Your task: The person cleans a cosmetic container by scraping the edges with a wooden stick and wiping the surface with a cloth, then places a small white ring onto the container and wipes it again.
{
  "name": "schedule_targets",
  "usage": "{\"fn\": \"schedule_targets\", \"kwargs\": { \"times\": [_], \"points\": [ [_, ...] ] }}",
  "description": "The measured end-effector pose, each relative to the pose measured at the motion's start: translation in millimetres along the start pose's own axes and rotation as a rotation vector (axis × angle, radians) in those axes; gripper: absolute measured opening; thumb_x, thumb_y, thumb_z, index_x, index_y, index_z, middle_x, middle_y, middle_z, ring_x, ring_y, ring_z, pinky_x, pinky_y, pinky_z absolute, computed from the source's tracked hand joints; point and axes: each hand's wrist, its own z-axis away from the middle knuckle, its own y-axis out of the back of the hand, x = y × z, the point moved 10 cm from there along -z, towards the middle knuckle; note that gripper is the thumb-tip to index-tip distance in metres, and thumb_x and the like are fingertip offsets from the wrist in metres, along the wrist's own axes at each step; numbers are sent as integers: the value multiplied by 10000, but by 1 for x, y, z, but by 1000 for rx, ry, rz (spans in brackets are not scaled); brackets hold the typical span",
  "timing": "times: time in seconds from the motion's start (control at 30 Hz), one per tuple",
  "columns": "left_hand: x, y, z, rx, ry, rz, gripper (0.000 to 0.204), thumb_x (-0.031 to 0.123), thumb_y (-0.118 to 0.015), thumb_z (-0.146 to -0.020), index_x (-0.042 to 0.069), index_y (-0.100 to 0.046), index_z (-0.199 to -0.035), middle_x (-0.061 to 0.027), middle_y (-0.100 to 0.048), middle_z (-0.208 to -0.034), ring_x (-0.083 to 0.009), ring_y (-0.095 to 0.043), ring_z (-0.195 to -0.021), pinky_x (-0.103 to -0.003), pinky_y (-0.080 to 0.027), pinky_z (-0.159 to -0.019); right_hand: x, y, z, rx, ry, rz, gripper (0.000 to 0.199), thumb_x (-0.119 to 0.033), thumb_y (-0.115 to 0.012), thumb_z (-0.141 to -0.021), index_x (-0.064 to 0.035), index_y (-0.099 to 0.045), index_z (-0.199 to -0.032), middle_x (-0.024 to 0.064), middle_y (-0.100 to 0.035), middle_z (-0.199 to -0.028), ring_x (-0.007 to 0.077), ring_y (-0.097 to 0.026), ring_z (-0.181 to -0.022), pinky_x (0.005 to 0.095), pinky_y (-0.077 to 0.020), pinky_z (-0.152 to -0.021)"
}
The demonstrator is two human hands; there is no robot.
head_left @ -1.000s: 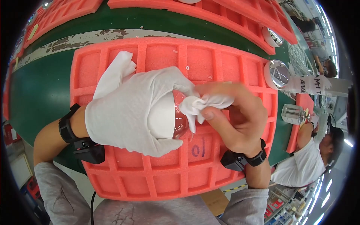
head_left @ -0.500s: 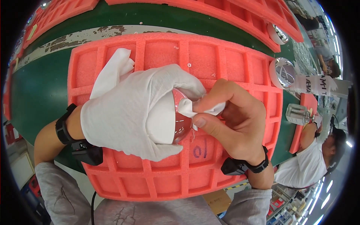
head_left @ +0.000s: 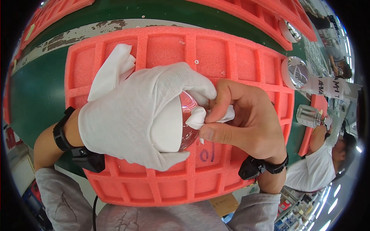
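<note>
My left hand [head_left: 123, 106], in a white glove, is curled around a round, clear domed glass piece [head_left: 189, 135]. White material covers its left part; whether that is coating or paper I cannot tell. My bare right hand [head_left: 252, 119] pinches a bunched white wiping cloth [head_left: 196, 118] between thumb and fingers. A wad of that cloth sits against the clear face, and its tail shows beyond the fingers. Both hands are above a red foam tray [head_left: 165, 52] with square compartments. A folded white cloth [head_left: 110, 73] lies on the tray past my left hand.
More red foam trays [head_left: 246, 19] lie at the far side of the green table [head_left: 36, 82]. At right stand a shiny round glass piece [head_left: 296, 73], a wrapped roll [head_left: 325, 86] and a glass jar [head_left: 307, 116]. A co-worker in a white shirt [head_left: 314, 165] is beyond them.
My right hand has shifted slightly right and down, and the cloth wad has turned on the glass face. The left hand keeps its hold. The whole view has shifted a little.
</note>
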Motion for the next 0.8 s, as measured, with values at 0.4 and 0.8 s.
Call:
{"fn": "schedule_targets", "kwargs": {
  "times": [0.4,0.8],
  "points": [
    [-1,1,2,9,15,38,648,278,-894,-549,116,-613,-1110,4,-630,-980,-139,-639,-854,-333,-270,-1021,-3,-6,7,-3,-34,88,215,82,-809,-749,5,-634,-849,72,-658,-896,115,-621,-835,240,-489,-770],
    [2,6,-1,-31,-15,-66,750,330,-937,-520,133,-599,-1161,27,-635,-978,-118,-636,-848,-347,-284,-899,-6,-16,10,-71,172,422,187,22,-811,-741,-15,-640,-808,34,-627,-734,96,-592,-630,231,-403,-537]
  ]
}}
